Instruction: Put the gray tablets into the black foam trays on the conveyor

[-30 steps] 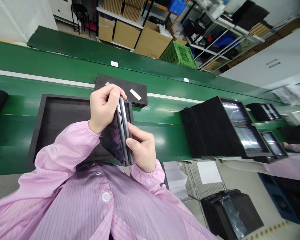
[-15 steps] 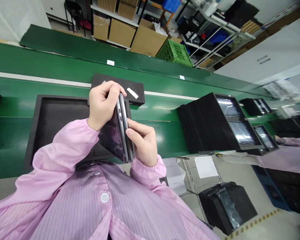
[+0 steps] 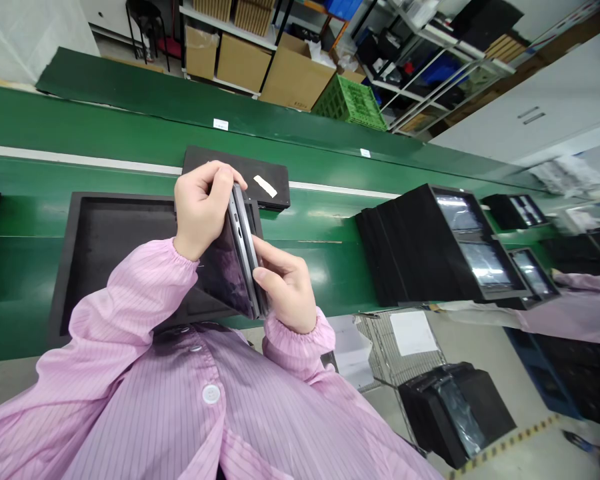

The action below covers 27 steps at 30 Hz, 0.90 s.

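I hold a thin grey tablet [image 3: 236, 257] on edge in front of my chest, its dark screen facing left. My left hand [image 3: 200, 207] is closed over its top end. My right hand [image 3: 285, 287] grips its lower right side, thumb along the metal edge. Just behind the tablet, an empty black foam tray [image 3: 105, 247] lies on the green conveyor [image 3: 145, 140]. A black foam lid with a white tape strip [image 3: 267, 180] lies beyond the tray.
A stack of black foam trays with tablets [image 3: 445, 247] stands on the belt to the right. Another person's pink sleeve [image 3: 570, 320] reaches in at far right. Cardboard boxes [image 3: 290, 73] and a green crate [image 3: 350, 103] sit behind the line. A black bin [image 3: 455, 413] is on the floor.
The tablet has tilted slightly, its top end leaning left. Both hands keep their grip in much the same place.
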Motion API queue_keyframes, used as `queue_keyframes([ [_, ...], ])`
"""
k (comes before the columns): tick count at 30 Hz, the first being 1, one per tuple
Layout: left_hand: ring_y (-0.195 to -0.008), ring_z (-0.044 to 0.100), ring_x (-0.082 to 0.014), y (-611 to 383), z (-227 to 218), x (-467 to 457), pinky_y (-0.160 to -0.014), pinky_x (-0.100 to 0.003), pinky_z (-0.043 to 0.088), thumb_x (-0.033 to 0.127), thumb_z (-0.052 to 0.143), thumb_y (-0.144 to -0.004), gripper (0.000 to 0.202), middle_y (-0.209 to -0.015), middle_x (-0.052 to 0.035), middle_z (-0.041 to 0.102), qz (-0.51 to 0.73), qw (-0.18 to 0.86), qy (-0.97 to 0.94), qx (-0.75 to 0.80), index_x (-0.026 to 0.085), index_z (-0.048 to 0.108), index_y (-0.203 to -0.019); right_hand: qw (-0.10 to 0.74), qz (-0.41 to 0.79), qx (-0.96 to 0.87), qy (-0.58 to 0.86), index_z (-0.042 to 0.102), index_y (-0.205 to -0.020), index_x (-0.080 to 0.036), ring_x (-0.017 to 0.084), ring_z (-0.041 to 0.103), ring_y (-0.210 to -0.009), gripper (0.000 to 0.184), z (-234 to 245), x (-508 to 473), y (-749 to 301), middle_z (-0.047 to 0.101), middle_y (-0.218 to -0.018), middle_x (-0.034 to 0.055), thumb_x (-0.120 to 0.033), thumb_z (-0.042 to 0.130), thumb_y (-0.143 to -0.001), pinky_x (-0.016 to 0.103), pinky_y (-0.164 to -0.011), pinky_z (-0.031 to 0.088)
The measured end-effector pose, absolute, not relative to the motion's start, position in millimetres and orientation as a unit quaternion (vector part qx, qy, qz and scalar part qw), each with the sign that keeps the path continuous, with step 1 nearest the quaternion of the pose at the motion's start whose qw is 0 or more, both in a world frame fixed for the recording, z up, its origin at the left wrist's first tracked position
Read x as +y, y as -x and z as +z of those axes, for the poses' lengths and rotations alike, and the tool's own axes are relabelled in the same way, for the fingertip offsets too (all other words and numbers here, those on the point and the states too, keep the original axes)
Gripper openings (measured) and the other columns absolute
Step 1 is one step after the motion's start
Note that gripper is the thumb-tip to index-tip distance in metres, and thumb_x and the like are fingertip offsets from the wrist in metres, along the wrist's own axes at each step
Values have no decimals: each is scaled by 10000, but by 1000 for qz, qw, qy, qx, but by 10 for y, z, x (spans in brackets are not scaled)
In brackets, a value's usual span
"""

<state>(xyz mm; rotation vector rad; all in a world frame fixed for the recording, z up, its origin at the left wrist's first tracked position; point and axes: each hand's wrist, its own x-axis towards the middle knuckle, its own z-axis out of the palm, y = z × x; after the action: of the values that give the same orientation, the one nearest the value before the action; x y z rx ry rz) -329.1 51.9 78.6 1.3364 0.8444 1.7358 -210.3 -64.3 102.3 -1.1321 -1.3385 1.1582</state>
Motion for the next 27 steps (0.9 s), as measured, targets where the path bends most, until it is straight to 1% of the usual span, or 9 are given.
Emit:
queue_keyframes([
  [3,-515,534,-103,3279,780,554,-500,-265,431,403,539,-965,404,-533,27,547,677,401,-521,331,219,630,-617,508,483,-544,461,719,-1237,-278,269,600,-1312,389,952,-616,2077,668,-1353,-3,-308,679,-851,465,-1146,478],
  [6,-515,537,-103,3279,787,573,-501,-268,435,403,546,-961,401,-534,27,550,674,407,-520,331,218,633,-616,506,505,-548,433,677,-1301,-292,280,604,-1307,488,882,-621,2035,650,-1379,-3,-358,708,-819,473,-1120,504],
  [9,-509,532,-101,3291,794,565,-498,-270,431,406,553,-958,397,-536,26,552,677,404,-520,328,219,642,-619,491,515,-562,420,639,-1351,-294,285,613,-1296,554,867,-639,2013,611,-1428,1,-366,704,-806,476,-1111,514],
  [12,-503,530,-103,3304,795,544,-493,-268,424,419,546,-961,410,-525,24,542,682,401,-518,325,220,643,-615,475,505,-569,442,641,-1350,-284,287,594,-1319,541,881,-649,2015,591,-1450,1,-359,670,-816,487,-1139,483],
  [16,-519,554,-111,3317,788,532,-492,-260,427,452,553,-954,421,-521,17,550,682,406,-516,323,223,649,-614,488,510,-569,420,641,-1345,-318,287,562,-1352,531,855,-661,2026,577,-1465,-22,-351,682,-817,490,-1140,482],
  [20,-530,588,-112,3362,787,505,-489,-254,449,502,552,-947,430,-542,11,590,682,429,-505,309,224,678,-644,471,512,-584,418,577,-1412,-332,302,477,-1424,577,810,-717,2055,518,-1521,-16,-413,685,-851,502,-1124,496],
  [23,-550,621,-115,3420,795,459,-525,-256,494,532,546,-942,430,-588,6,650,690,436,-488,311,223,715,-694,458,513,-600,410,528,-1455,-331,301,425,-1459,599,815,-772,2107,467,-1560,-9,-437,662,-880,497,-1151,465],
  [27,-614,676,-129,3474,796,409,-609,-270,546,549,537,-941,435,-645,-2,703,699,433,-470,321,227,747,-737,457,502,-621,392,512,-1463,-341,288,387,-1483,571,857,-817,2206,438,-1579,-17,-399,635,-909,479,-1144,476],
])
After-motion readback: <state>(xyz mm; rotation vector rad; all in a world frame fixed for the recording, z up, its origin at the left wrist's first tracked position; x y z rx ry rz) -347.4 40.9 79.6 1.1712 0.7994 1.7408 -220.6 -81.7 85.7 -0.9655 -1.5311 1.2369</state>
